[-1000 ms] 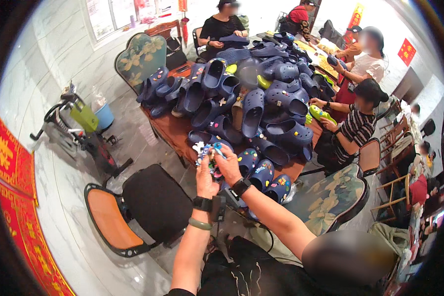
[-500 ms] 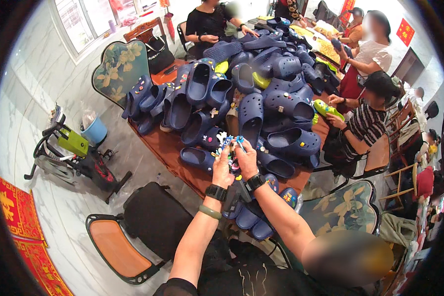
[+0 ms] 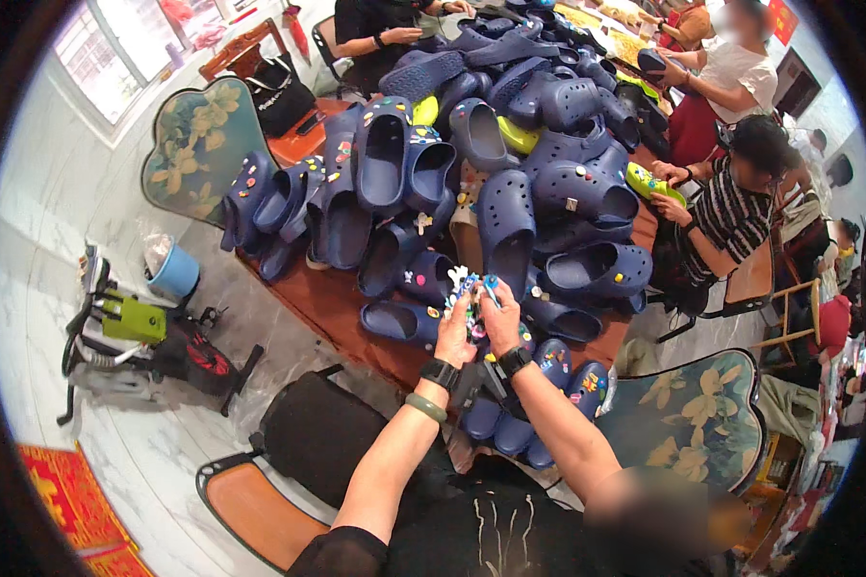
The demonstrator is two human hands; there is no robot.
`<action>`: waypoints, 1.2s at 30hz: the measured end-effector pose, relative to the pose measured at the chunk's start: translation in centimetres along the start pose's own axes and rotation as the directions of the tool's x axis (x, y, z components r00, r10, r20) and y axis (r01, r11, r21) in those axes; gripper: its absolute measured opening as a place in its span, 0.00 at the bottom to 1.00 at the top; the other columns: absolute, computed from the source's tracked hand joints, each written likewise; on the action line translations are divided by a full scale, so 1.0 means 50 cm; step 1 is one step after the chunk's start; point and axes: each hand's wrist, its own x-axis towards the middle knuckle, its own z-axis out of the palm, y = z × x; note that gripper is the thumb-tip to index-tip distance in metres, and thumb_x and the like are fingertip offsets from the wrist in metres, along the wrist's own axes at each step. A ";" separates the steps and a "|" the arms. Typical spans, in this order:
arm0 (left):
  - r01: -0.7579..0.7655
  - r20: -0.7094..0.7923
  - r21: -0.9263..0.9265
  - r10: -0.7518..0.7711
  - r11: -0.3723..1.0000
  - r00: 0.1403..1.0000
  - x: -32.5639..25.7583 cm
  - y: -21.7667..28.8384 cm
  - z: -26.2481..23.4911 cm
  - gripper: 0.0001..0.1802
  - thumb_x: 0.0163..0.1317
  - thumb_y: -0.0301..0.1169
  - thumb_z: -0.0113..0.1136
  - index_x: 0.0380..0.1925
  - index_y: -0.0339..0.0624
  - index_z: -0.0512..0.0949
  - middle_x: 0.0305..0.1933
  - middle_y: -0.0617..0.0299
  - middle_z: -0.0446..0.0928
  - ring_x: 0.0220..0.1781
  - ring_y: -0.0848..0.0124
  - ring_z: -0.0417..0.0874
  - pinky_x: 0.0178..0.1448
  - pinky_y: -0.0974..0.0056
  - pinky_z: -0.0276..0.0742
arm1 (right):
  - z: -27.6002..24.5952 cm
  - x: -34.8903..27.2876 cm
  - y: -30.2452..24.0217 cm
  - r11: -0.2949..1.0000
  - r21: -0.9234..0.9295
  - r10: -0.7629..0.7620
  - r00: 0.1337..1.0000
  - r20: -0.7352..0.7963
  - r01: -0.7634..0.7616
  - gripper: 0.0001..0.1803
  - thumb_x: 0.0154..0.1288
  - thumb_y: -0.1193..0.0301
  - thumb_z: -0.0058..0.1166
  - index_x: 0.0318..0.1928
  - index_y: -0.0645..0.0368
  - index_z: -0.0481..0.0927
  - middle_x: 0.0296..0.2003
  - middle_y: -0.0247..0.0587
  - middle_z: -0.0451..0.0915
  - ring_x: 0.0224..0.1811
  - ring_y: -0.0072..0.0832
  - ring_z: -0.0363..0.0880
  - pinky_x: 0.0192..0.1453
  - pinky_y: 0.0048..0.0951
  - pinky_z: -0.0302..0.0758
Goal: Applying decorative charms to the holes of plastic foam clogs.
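Close together over the near edge of the clog pile, both my hands are closed on small things. My left hand point(image 3: 454, 337) grips a bunch of small colourful shoe charms point(image 3: 464, 284), white and blue ones showing on top. In my right hand point(image 3: 499, 321), a bright blue shoe charm point(image 3: 492, 282) is pinched between thumb and fingers, beside the bunch. Navy clogs point(image 3: 505, 231) lie heaped just beyond my hands. Below my right wrist, several navy clogs with charms on them point(image 3: 552, 361) stand near the table edge.
Navy clogs and a few lime-green ones point(image 3: 518, 136) cover most of the brown table point(image 3: 308, 298). At the right a person in stripes point(image 3: 731, 216) handles a green clog point(image 3: 656, 183); other people work farther back. Chairs point(image 3: 688, 413) and an exercise bike point(image 3: 154, 332) stand around.
The whole view has shifted, so the table appears larger and a little higher. My hands stay together with the charms. The far-left person's hand has drawn back from the clogs.
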 end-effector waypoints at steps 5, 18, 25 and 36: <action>0.173 -0.050 -0.057 -0.176 0.983 0.983 0.083 0.005 -0.078 0.18 0.68 0.46 0.59 0.51 0.49 0.78 0.47 0.69 0.81 0.48 0.74 0.81 0.52 0.65 0.79 | 0.061 0.006 0.050 0.913 -0.406 -0.071 0.995 -0.072 0.036 0.13 0.67 0.67 0.59 0.48 0.59 0.84 0.57 0.49 0.75 0.57 0.36 0.76 0.59 0.33 0.73; 0.428 -0.120 -0.034 -0.429 0.903 0.895 0.151 -0.011 -0.147 0.21 0.71 0.49 0.49 0.59 0.57 0.66 0.55 0.66 0.71 0.59 0.67 0.72 0.59 0.49 0.71 | 0.047 0.005 0.124 0.817 -0.440 0.297 0.927 -0.230 -0.372 0.27 0.63 0.62 0.60 0.58 0.67 0.75 0.53 0.49 0.77 0.58 0.34 0.73 0.61 0.33 0.70; 0.530 -0.098 0.336 -0.531 0.779 0.842 0.115 0.099 -0.092 0.39 0.68 0.28 0.43 0.76 0.56 0.42 0.72 0.63 0.61 0.64 0.64 0.70 0.66 0.41 0.62 | -0.023 -0.034 0.123 0.830 -0.307 0.410 0.883 -0.229 -0.465 0.22 0.63 0.69 0.57 0.56 0.66 0.77 0.54 0.42 0.79 0.57 0.28 0.76 0.61 0.28 0.70; 0.164 0.106 0.871 -0.503 0.463 0.858 0.083 0.260 -0.201 0.12 0.65 0.38 0.63 0.30 0.40 0.82 0.26 0.68 0.78 0.28 0.81 0.74 0.33 0.71 0.70 | -0.069 -0.070 0.099 0.808 -0.457 0.242 0.916 -0.319 -0.372 0.18 0.62 0.67 0.60 0.51 0.61 0.81 0.48 0.47 0.82 0.52 0.36 0.80 0.55 0.32 0.76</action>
